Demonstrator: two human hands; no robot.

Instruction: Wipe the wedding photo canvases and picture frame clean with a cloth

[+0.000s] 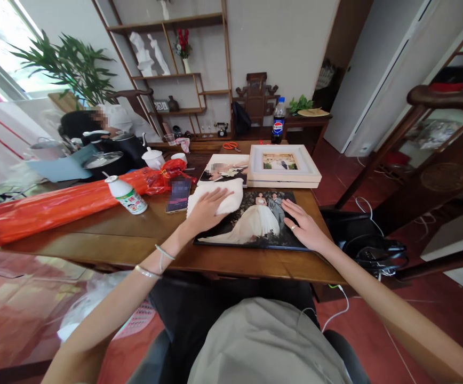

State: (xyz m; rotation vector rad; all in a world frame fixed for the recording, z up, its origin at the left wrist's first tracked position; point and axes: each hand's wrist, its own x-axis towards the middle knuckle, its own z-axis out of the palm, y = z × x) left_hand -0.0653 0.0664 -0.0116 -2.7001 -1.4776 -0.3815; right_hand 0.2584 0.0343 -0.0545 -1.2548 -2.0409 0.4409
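Note:
A large dark wedding photo print [255, 224] lies flat on the wooden table [135, 240] in front of me. My left hand [205, 210] presses flat, fingers spread, on a white cloth [219, 200] that rests over the print's upper left corner. My right hand [303, 226] lies open on the print's right edge, fingers stretched out, a ring on one finger. Behind the print sit a second photo [225, 170] and a white framed picture [283, 165].
A phone [178, 194], a small white bottle [127, 194] and a long orange plastic bag [55, 205] lie to the left. Pots, a teapot and another person are at the far left. A cola bottle [278, 121] and scissors stand at the table's far end. A black bag [371, 245] is on the floor right.

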